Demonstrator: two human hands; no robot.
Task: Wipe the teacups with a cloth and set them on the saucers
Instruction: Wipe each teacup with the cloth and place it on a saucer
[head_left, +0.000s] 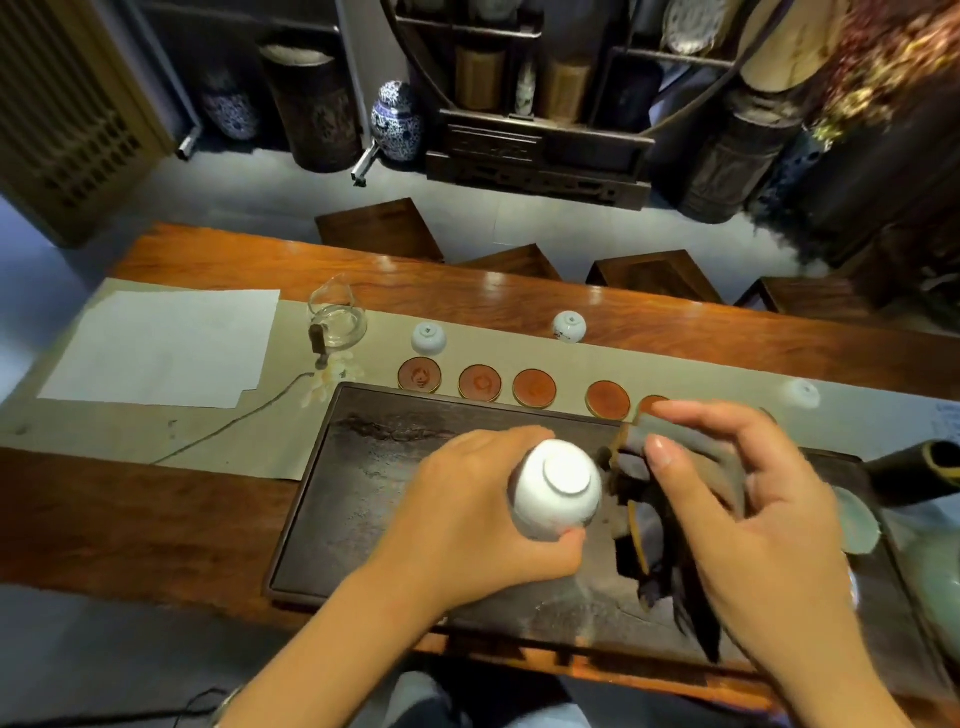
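Observation:
My left hand (467, 509) grips a white teacup (553, 488) with its foot turned up toward me, above the dark tea tray (363, 467). My right hand (743, 499) holds a dark cloth (644, 525) just right of the cup, the cloth hanging down onto the tray. Several round red saucers (534, 387) lie in a row along the tray's far edge, all bare. Three more white teacups stand upside down on the runner: one (429, 338) behind the left saucer, one (569, 327) farther back, one (802, 393) blurred at the right.
A glass pitcher (336, 317) and a white paper sheet (161, 348) lie at the left on the beige runner (260, 431). Pale green ware (857, 519) sits at the tray's right end, with a dark vessel (919, 470) beyond. Wooden stools (379, 228) line the table's far side.

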